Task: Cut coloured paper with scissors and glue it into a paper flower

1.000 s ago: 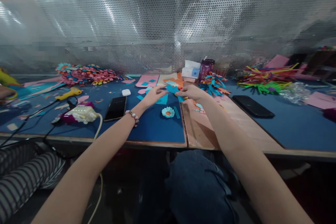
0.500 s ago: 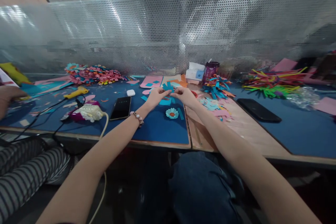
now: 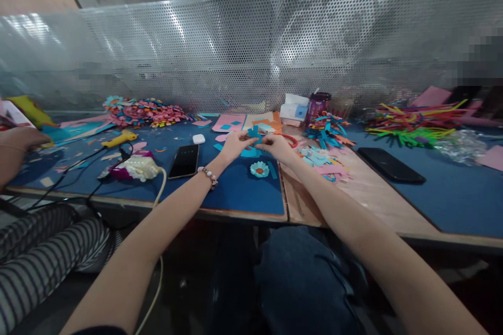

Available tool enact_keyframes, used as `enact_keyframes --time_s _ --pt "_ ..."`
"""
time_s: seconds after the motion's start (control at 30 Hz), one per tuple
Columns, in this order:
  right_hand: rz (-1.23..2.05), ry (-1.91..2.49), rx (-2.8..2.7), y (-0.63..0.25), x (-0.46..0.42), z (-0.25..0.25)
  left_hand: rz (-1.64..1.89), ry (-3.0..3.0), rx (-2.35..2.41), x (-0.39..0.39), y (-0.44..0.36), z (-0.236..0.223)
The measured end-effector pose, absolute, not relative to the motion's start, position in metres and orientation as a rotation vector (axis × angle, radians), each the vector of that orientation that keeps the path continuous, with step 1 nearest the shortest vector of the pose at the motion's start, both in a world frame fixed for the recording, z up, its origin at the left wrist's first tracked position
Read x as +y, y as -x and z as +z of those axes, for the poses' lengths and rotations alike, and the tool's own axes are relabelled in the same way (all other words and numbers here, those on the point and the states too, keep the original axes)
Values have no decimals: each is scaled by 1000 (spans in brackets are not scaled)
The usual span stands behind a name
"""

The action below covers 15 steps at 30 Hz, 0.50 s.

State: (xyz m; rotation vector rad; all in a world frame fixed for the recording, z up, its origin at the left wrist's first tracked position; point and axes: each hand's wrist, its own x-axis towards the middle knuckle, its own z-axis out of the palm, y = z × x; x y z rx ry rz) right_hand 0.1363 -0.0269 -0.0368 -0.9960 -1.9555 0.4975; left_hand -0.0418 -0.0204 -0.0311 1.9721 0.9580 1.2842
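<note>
Both my hands meet over the blue table (image 3: 236,188), pinching a small teal paper piece (image 3: 254,133) between them. My left hand (image 3: 234,145), with a bead bracelet on the wrist, grips its left side; my right hand (image 3: 277,146) grips its right side. Just in front of the hands lies a finished teal paper flower with an orange centre (image 3: 259,169), beside a teal strip (image 3: 272,170). Red-handled scissors (image 3: 290,139) lie just past my right hand.
A black phone (image 3: 184,161), white earbud case (image 3: 198,138), yellow glue gun (image 3: 119,138) and cables lie left. Paper flower piles (image 3: 145,111), a tissue box (image 3: 294,109), a purple cup (image 3: 317,104), coloured strips (image 3: 412,120) and another phone (image 3: 391,165) lie around. Another person's hand (image 3: 18,141) is far left.
My hands came together and lifted the teal paper piece off the table. The view shifted slightly left and the scissors came into sight.
</note>
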Motion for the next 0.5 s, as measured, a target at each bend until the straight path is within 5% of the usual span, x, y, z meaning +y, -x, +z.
enact_keyframes --time_s 0.5 --pt "728 1072 -1949 -139 -26 -45 1279 -1854 920 -22 43 -31"
